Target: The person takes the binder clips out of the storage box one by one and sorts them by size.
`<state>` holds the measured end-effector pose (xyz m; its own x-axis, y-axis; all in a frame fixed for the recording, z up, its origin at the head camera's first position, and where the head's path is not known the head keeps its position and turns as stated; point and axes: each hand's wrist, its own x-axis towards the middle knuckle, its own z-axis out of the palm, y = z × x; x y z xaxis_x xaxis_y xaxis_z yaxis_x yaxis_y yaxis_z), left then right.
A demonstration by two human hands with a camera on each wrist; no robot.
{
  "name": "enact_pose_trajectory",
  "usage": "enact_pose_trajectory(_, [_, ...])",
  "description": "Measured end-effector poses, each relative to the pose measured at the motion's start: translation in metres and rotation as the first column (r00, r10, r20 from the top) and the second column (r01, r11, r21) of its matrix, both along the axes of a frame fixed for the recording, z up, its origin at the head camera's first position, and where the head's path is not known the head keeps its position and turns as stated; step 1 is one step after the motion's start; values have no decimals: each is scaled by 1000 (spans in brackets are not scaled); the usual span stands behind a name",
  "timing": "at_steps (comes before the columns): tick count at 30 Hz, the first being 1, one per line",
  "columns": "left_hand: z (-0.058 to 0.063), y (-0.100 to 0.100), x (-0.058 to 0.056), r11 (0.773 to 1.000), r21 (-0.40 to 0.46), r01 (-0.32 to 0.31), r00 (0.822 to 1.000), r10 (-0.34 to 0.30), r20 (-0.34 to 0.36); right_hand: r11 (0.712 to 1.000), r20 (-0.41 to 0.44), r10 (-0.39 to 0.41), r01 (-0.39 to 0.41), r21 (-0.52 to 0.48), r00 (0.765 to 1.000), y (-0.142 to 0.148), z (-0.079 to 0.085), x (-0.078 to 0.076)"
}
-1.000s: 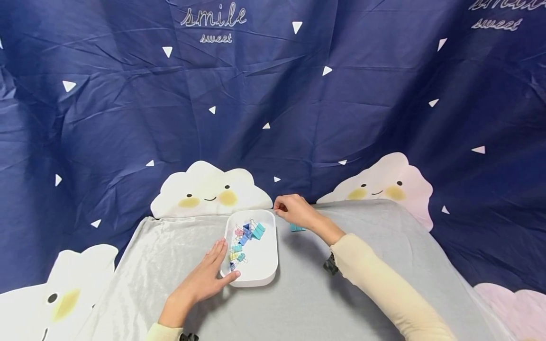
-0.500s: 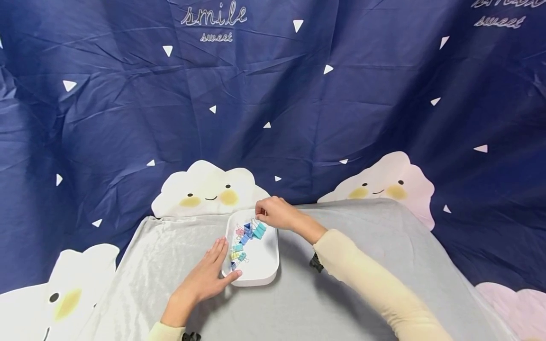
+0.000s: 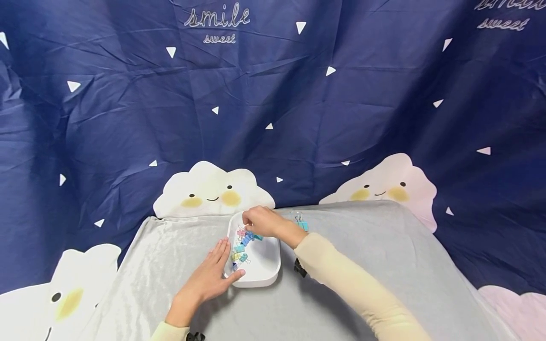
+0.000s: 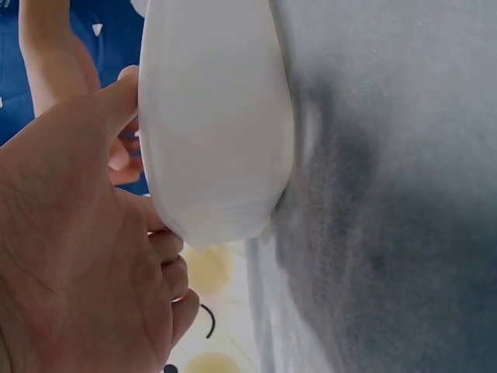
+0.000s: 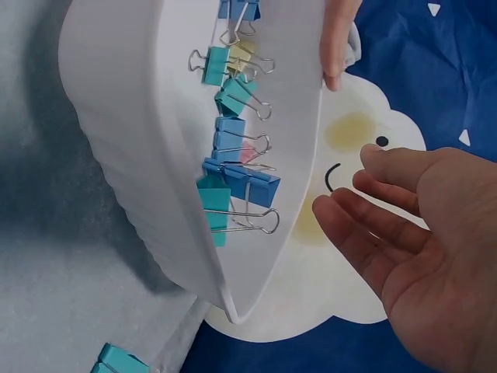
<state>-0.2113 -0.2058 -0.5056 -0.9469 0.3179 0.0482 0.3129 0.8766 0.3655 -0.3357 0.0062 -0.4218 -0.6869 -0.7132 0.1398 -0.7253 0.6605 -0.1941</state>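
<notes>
A white plastic box (image 3: 260, 265) stands on the grey cloth, with several small binder clips (image 3: 240, 248) in teal, blue, yellow and pink along its left side. My left hand (image 3: 209, 274) rests against the box's left side and near corner, fingers fairly straight, thumb at the rim. Above the far end of the box is my right hand (image 3: 266, 221); in the right wrist view its fingers (image 5: 349, 233) are loosely bent with nothing between them. A large teal clip (image 5: 216, 210) and a blue clip (image 5: 245, 183) lie nearest that hand.
Right of the box, another teal binder clip (image 3: 303, 226) lies on the grey cloth (image 3: 341, 222), partly behind my right wrist. A dark blue curtain (image 3: 273, 94) with white clouds and triangles hangs behind the table edge.
My right hand has moved left from beside the box to over its far end. The teal clip on the cloth shows more fully. My left hand keeps its place at the box.
</notes>
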Motion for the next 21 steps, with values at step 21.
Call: enact_pose_trajectory(21, [-4, -2, -3, 1000, -18, -5, 1000, 5, 11, 964, 25, -213, 206, 170, 977, -23, -34, -19])
